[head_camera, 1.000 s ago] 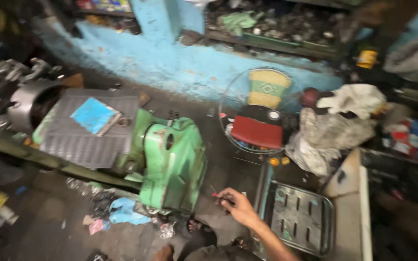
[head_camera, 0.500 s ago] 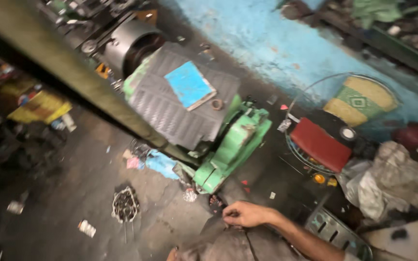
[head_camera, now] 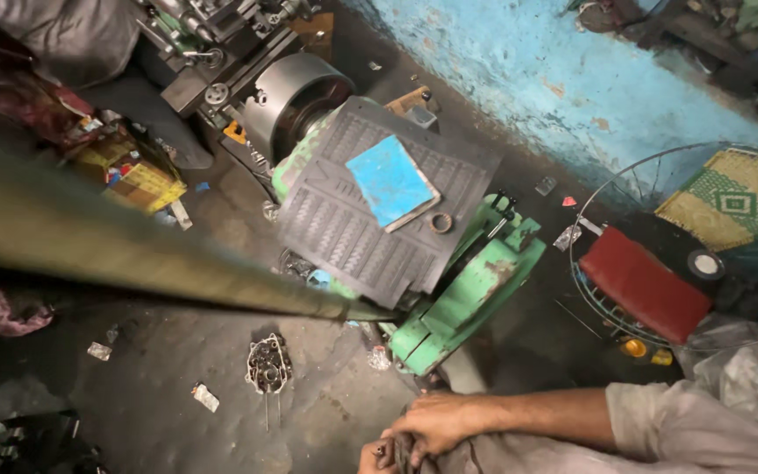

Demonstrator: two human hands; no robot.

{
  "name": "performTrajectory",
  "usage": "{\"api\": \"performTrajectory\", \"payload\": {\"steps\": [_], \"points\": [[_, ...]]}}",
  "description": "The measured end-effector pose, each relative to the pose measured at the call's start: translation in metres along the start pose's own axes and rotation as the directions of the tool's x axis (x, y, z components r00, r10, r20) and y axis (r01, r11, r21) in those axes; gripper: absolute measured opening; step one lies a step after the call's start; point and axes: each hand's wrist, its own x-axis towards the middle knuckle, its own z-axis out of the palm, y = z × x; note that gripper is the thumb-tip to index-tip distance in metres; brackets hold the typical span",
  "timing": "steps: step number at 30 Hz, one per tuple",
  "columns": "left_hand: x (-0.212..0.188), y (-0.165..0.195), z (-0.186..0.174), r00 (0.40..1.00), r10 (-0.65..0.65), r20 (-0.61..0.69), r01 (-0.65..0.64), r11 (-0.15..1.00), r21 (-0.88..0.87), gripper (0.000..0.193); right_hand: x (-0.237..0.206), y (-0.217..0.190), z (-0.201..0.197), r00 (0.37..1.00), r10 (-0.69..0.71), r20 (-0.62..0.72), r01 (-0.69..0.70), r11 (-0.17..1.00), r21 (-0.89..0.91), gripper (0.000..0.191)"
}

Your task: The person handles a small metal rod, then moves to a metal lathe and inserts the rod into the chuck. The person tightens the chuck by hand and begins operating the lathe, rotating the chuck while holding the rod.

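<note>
Fingers (head_camera: 414,436) of the right hand (head_camera: 436,421) now curl over a small dark part (head_camera: 399,452) at the floor's bottom edge, off the green machine (head_camera: 458,303); left hand (head_camera: 375,456) pinches alongside it.

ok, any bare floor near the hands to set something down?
Bare dark floor lies between the small metal parts casting and the right hand, and left of the casting toward the white scrap. It is crowded under the green lathe base and by the red box.
</note>
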Motion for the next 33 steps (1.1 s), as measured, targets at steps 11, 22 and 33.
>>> {"api": "performTrajectory", "payload": {"steps": [11,22,33], "points": [[0.052,0.106,0.066,0.762,0.42,-0.492,-0.461,0.887,0.044,0.025,-0.094,0.097,-0.082,0.923,-0.252,0.292,0.321,0.922,-0.219,0.043],[0.09,0.186,0.155,0.779,0.051,-0.625,-0.135,0.987,-0.087,0.015,-0.176,0.112,-0.196,0.784,-0.337,0.52,0.515,0.822,-0.243,0.036],[0.03,0.17,0.254,0.303,-0.286,-0.909,0.221,0.949,-0.225,0.023,-0.181,0.109,-0.29,0.911,-0.393,-0.129,0.356,0.589,0.725,0.021]]}}
